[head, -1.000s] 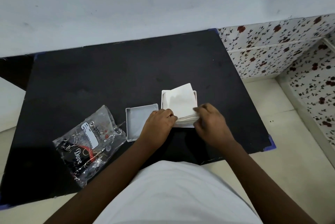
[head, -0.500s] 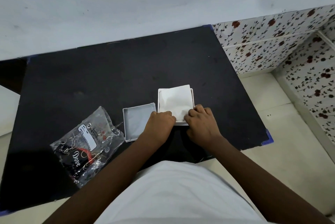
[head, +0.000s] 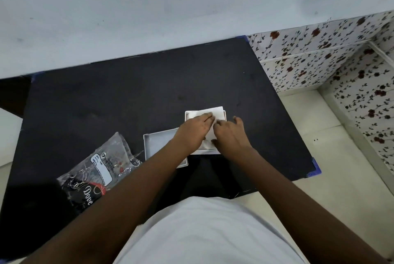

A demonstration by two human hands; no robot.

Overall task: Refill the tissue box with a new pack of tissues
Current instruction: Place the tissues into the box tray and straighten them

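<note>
A white square tissue box (head: 224, 115) sits on the black table (head: 128, 97), with a stack of white tissues (head: 218, 111) lying in it. My left hand (head: 193, 130) rests palm down on the stack, fingers stretched flat toward the box's far edge. My right hand (head: 231, 135) lies beside it on the right part of the stack, fingers spread, its fingertips touching the left hand's fingers. Both hands cover most of the tissues; only the far strip shows. Neither hand grips anything.
The box's white lid (head: 155, 146) lies upside down just left of the box, partly under my left forearm. A crumpled clear and black tissue wrapper (head: 100, 169) lies at the front left. A wall runs behind the table; floral tiles and floor are on the right.
The tilted tissue stack held at its near edge has gone down flat into the box. Both hands have slid forward over the top of it and flattened out.
</note>
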